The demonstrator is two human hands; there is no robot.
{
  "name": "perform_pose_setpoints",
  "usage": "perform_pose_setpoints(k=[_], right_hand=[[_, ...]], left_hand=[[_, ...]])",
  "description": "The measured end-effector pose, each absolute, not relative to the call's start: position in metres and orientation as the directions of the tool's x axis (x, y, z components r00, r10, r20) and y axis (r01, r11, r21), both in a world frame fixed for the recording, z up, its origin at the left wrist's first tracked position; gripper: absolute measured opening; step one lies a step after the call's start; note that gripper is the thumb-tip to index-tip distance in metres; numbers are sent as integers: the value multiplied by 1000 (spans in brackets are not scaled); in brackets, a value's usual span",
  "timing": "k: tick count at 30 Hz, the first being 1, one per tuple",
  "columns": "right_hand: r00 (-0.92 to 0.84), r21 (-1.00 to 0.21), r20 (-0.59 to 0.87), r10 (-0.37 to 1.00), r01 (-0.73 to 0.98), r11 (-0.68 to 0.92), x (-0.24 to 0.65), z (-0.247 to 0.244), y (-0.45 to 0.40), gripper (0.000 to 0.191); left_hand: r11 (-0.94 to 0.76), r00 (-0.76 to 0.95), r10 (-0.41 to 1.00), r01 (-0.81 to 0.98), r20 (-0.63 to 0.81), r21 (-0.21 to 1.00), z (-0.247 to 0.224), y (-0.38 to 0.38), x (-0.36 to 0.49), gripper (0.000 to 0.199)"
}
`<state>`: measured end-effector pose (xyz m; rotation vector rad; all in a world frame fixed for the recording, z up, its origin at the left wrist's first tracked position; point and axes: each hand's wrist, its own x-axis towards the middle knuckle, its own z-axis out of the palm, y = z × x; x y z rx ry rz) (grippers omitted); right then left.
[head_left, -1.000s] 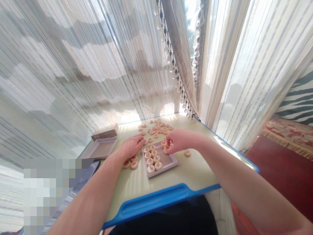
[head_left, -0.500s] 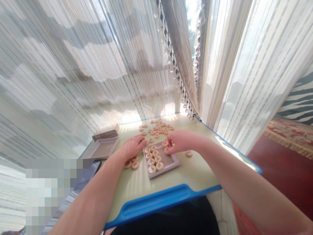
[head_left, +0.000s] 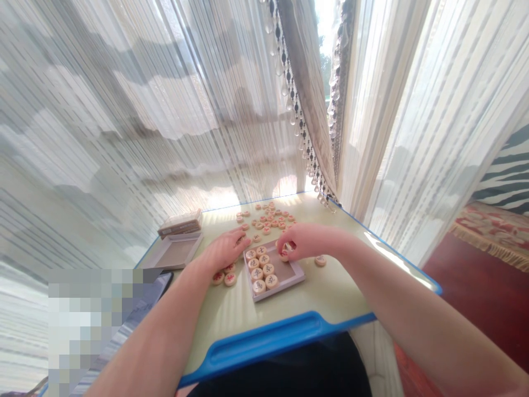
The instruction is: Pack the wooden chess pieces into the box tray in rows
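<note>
A shallow box (head_left: pixel 291 282) lies on the table, with Chinese chess pieces (head_left: pixel 268 269) in two columns along its left side, their black characters facing up. My right hand (head_left: pixel 306 241) is over the box's far right part, thumb and fingers curled round a red-marked Chinese chess piece (head_left: pixel 284 255). Beside the box's far left corner rests my left hand (head_left: pixel 226 246), palm down, fingers loosely bent and apart, with no piece visible in it. A few red-marked pieces (head_left: pixel 230 279) lie just below that hand, partly covered by it.
Many loose pieces (head_left: pixel 266 223) are scattered at the back of the table (head_left: pixel 330 298). One piece (head_left: pixel 320 260) lies right of the box. An open box lid (head_left: pixel 176 251) and a flat case (head_left: pixel 179 222) sit at the left. A blue rim (head_left: pixel 268 336) edges the table.
My right hand has shifted slightly left, its fingers now covering the red piece in the box's far corner. My left hand stays in place.
</note>
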<state>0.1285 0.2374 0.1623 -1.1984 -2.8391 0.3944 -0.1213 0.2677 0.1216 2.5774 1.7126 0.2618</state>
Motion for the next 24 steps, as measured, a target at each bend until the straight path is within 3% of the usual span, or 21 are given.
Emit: perform_pose_setpoints(k=[16, 24], right_hand=[[-724, -273, -66, 687, 675, 685, 125, 161, 233, 37], [-611, -273, -71, 788, 772, 574, 127, 164, 237, 30]], left_hand=[[-369, 362, 928, 925, 86, 94, 122, 268, -121, 54], [-377, 368, 925, 921, 94, 102, 122, 268, -120, 54]])
